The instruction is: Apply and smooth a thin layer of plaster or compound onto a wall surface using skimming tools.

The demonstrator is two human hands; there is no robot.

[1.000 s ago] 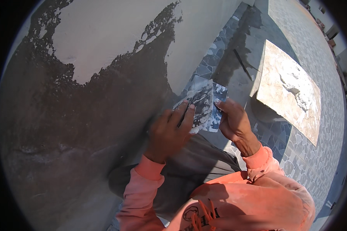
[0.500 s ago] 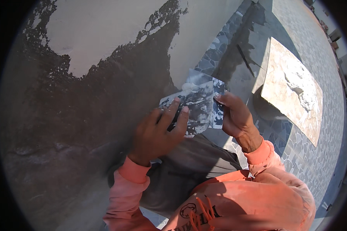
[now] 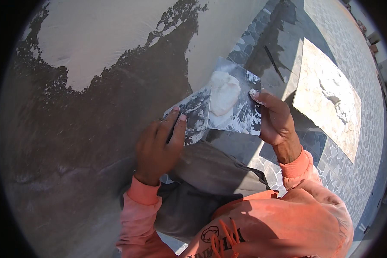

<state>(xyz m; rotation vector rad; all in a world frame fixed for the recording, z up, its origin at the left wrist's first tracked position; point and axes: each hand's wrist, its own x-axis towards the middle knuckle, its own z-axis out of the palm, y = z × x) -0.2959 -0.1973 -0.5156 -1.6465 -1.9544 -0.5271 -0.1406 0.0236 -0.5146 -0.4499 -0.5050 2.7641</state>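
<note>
My left hand grips a thin, flat putty blade smeared with white, its fingers lying along the upper face. In my right hand is a second flat putty blade, pinched at its right edge with the thumb on top. A thick lump of white putty rests on this blade. The left blade's straight edge meets the right blade beside the lump. A little putty clings to my right thumb. Both blades are held above my dark trousers, close to the wall. The undersides of the blades are hidden.
The wall on the left is dark and bare below, with a ragged-edged white coat above. To the right, a pale board carries more white putty. A thin dark strip lies on the floor near the patterned tiles.
The left blade has moved left and down, off most of the right blade. This exposes the putty lump on the right blade. My right hand has shifted slightly right.
</note>
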